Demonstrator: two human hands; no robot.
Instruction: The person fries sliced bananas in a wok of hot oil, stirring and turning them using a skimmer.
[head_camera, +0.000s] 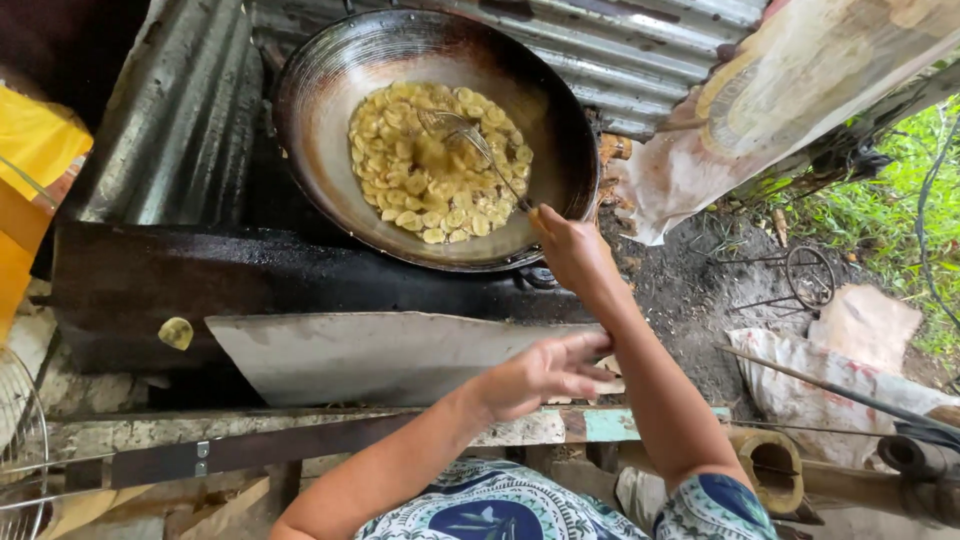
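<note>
1. The right hand (572, 245) is closed around the end of the handle of a thin wire skimmer with a round mesh head (470, 145), at the near rim of a large, dark, round metal wok (330, 200).
2. The skimmer's head lies in the middle of the wok, sunk among pale yellow round banana slices (400, 190) that float in bubbling oil.
3. The left hand (545, 372) holds nothing; its fingers are loosely extended and hover just above the edge of a flat grey sheet-metal panel (380, 355) in front of the stove.
4. A single yellow slice (176, 332) lies apart on the blackened stove ledge (150, 280), well to the left of both hands.
5. Handling, as a judgement: the skimmer looks light and slightly springy, best held at the far end of the handle, away from the heat. The slices look thin, brittle and oily, apt to break or slip if pressed. The wok looks heavy and hot, and its oil could slosh if it were knocked.
6. Around the stove: corrugated metal sheeting (180, 120) behind and to the left, a worn printed sack (800, 90) at the upper right, and bare dirt ground (690, 290) to the right.
</note>
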